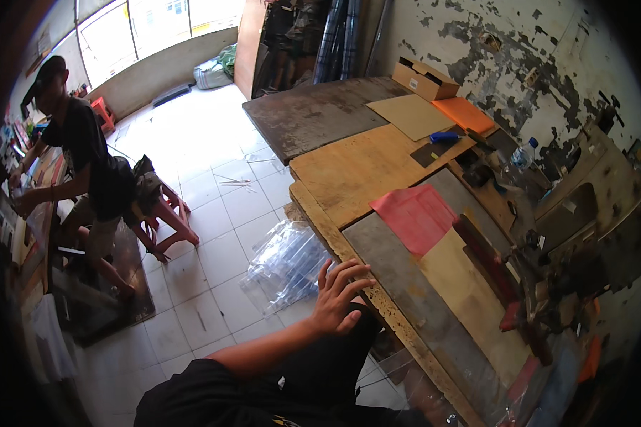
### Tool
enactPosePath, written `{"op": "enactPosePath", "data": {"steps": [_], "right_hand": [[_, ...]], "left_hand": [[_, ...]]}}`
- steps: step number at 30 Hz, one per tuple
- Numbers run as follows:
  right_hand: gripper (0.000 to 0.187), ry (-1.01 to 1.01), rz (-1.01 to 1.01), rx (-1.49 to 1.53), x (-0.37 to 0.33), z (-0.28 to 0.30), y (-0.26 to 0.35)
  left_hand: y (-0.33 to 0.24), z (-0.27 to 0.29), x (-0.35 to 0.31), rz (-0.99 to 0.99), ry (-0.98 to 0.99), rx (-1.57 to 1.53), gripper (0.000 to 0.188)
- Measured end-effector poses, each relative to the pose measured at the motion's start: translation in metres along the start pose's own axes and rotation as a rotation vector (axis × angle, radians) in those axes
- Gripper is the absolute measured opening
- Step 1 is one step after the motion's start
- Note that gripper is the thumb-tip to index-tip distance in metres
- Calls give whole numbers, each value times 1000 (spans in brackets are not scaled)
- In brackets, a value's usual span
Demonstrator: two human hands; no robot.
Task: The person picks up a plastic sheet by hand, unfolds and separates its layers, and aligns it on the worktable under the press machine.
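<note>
My left hand is open at the near left edge of the wooden workbench, palm down with its fingers apart and slightly bent. Nothing shows in it. Low in the view, clear plastic film hangs by the bench edge. A dim brownish shape behind it may be my right hand, but its fingers cannot be made out. On the bench lie a red-pink sheet and a tan board. A long dark red bar runs along the board's right side.
Clear plastic bags lie on the tiled floor left of the bench. Further along the bench are a cardboard box, an orange packet, a blue-handled tool and a bottle. Another person works at the left beside a red stool.
</note>
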State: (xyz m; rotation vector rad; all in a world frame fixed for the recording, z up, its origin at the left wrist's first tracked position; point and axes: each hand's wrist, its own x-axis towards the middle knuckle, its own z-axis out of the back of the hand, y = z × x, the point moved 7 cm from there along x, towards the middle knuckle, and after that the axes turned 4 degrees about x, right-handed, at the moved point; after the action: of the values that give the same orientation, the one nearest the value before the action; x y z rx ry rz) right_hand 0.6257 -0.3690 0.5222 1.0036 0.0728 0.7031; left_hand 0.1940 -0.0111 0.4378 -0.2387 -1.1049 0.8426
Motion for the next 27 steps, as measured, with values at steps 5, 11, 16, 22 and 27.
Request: {"op": "enactPosePath", "data": {"steps": [5,11,16,22,27], "right_hand": [[49,176,-18,333,-18,-11,-49],[60,44,-79,402,-5,-13,-59],[93,294,6,436,24,-67,-2],[115,355,-57,597,14,-103,53],[111,357,-20,654,17,-112,57]], "left_hand": [[-56,-16,37,-50,172,-68,53],[-124,-68,57,-244,496,-201,52],[-108,-58,61,3,550,-629,61],[-75,-28,54,311,502,-871,66],[-57,-32,42,536,498,-856,36]]}}
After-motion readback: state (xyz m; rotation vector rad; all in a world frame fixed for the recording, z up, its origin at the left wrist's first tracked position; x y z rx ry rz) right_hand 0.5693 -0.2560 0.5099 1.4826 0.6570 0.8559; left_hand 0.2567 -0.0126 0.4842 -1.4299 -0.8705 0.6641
